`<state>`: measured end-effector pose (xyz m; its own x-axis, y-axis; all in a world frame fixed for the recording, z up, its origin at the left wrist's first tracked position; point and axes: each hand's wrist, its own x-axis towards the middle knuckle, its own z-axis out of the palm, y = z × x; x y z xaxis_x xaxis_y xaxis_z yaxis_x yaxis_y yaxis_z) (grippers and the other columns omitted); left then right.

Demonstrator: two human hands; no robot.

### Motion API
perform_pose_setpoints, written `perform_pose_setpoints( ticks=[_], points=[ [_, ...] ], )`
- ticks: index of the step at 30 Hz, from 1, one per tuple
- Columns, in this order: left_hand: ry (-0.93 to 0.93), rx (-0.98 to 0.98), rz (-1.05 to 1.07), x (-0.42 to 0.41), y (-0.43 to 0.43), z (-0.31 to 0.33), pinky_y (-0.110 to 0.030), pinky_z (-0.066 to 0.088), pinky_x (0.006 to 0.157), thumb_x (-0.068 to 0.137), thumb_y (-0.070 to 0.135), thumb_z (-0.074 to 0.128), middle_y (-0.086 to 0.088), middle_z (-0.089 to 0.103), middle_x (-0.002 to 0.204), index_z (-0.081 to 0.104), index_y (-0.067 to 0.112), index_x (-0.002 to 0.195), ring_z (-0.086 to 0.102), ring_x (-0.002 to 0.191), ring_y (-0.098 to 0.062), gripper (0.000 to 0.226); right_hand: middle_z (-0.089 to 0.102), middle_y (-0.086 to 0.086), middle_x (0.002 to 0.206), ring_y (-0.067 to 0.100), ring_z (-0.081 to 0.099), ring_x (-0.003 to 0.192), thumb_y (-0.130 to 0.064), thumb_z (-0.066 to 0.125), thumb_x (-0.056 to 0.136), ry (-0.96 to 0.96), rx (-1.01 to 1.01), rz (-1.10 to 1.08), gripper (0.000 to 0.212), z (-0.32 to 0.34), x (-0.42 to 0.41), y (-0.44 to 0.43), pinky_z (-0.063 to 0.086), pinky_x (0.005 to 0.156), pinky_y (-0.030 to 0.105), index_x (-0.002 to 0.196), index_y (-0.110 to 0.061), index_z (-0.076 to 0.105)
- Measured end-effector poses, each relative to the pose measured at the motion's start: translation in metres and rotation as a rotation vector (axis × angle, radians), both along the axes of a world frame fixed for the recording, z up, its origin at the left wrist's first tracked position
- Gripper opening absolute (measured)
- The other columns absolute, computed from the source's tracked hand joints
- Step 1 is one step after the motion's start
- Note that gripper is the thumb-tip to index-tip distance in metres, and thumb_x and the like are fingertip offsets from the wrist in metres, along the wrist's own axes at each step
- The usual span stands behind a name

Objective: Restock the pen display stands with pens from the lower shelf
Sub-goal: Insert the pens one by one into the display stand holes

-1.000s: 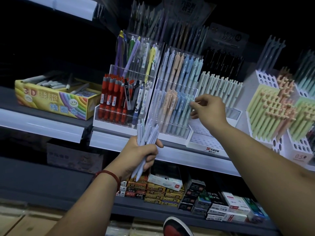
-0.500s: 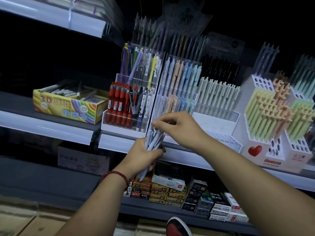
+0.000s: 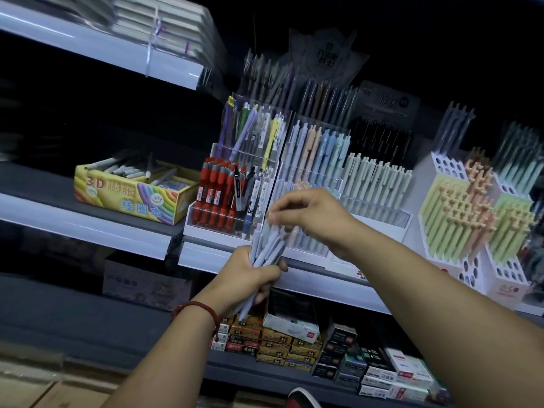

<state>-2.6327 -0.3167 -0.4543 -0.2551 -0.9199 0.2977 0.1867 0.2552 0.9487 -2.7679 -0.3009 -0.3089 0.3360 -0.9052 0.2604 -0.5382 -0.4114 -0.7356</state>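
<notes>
right hand (image 3: 312, 219) back, pinching pen bundle (image 3: 265, 248)

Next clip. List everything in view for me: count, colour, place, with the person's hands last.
pen bundle: one handful, pale blue, in front of the display shelf
red pens: many, red, lower tier of the clear stand
pastel pens: many, blue and peach, clear stand right of the red pens
honeycomb stands: several, white, right end, holding yellow-green and peach pens
marker box: one, yellow, left on the shelf
small boxes: many, mixed colours, lower shelf
left hand: grips the pen bundle; red bracelet on the wrist
right hand: pinches the bundle's top
</notes>
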Motion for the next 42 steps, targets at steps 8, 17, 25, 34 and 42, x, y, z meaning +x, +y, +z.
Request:
perform_pose_setpoints(
  ticks=[8, 17, 25, 34, 42],
  points=[
    [0.137, 0.058, 0.106, 0.006, -0.014, -0.014, -0.024, 0.034, 0.043, 0.094, -0.007, 0.055, -0.007, 0.042, 0.050, 0.067, 0.002, 0.089, 0.035, 0.037, -0.019, 0.016, 0.074, 0.012, 0.091, 0.019, 0.062, 0.058, -0.002, 0.067, 0.093, -0.269, -0.259, -0.349, 0.008, 0.045, 0.002, -0.034, 0.046, 0.049, 0.023, 0.091, -0.003, 0.074],
    [0.251, 0.083, 0.119, 0.013, -0.028, -0.026, -0.024, 0.032, 0.042, 0.095, -0.009, 0.052, -0.008, 0.037, 0.051, 0.068, -0.002, 0.093, 0.032, 0.040, -0.019, 0.018, 0.068, 0.020, 0.085, 0.022, 0.059, 0.059, -0.008, 0.063, 0.093, -0.195, -0.422, -0.469, 0.012, 0.050, -0.012, -0.058, 0.051, 0.056, 0.034, 0.092, 0.003, 0.068],
    [0.238, 0.084, 0.108, 0.001, -0.027, -0.024, -0.025, 0.028, 0.042, 0.094, -0.010, 0.052, -0.008, 0.035, 0.051, 0.070, -0.005, 0.099, 0.029, 0.041, -0.018, 0.020, 0.061, 0.015, 0.076, 0.023, 0.065, 0.057, -0.005, 0.063, 0.094, -0.334, -0.358, -0.538, 0.006, 0.048, -0.060, -0.055, 0.057, 0.055, 0.031, 0.090, -0.001, 0.063],
    [0.232, 0.082, 0.144, -0.001, -0.027, -0.028, -0.026, 0.028, 0.045, 0.093, -0.010, 0.052, -0.008, 0.037, 0.051, 0.069, -0.004, 0.097, 0.030, 0.041, -0.018, 0.019, 0.066, 0.025, 0.076, 0.027, 0.070, 0.057, 0.003, 0.060, 0.092, -0.168, -0.252, -0.535, 0.011, 0.030, -0.077, -0.068, 0.062, 0.056, 0.036, 0.096, 0.013, 0.063],
    [0.213, 0.091, 0.165, -0.003, -0.026, -0.028, -0.024, 0.030, 0.043, 0.092, -0.009, 0.053, -0.009, 0.038, 0.052, 0.071, 0.000, 0.093, 0.032, 0.041, -0.018, 0.020, 0.066, 0.022, 0.079, 0.026, 0.069, 0.053, -0.001, 0.062, 0.097, -0.150, -0.178, -0.470, 0.011, 0.005, -0.072, -0.078, 0.059, 0.054, 0.032, 0.087, 0.001, 0.065]
  ],
)
